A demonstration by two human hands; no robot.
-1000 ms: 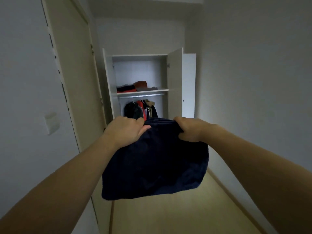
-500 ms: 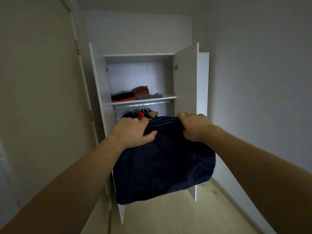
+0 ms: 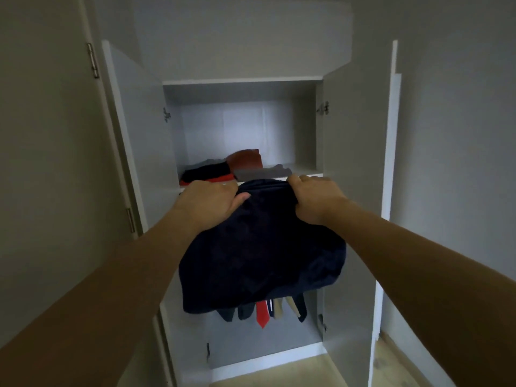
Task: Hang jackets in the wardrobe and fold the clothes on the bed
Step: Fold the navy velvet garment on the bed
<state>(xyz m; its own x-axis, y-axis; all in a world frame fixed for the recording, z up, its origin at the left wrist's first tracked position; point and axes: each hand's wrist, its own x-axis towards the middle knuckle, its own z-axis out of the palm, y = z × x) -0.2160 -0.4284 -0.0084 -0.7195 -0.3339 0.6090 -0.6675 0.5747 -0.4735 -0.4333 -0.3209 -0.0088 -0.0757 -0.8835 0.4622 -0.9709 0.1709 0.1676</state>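
A folded dark navy garment (image 3: 259, 247) hangs in front of me, held by its top edge. My left hand (image 3: 209, 201) grips its upper left corner and my right hand (image 3: 315, 198) grips its upper right corner. Both hands are level with the front edge of the shelf (image 3: 305, 175) of the open white wardrobe (image 3: 243, 81). On that shelf lie folded clothes: a black and red pile (image 3: 208, 174), a rust-coloured piece (image 3: 245, 160) and a grey piece (image 3: 262, 172). Below the garment, the lower ends of hanging jackets (image 3: 262, 310) show.
Both wardrobe doors stand open, the left door (image 3: 136, 135) and the right door (image 3: 354, 163) flanking my arms. A closed room door (image 3: 47, 163) is on the left, a plain wall (image 3: 460, 135) on the right. Wooden floor (image 3: 307, 371) lies at the wardrobe's foot.
I have come closer to the wardrobe, which now fills the view. Both hands carried the navy garment up and forward to the shelf's edge.
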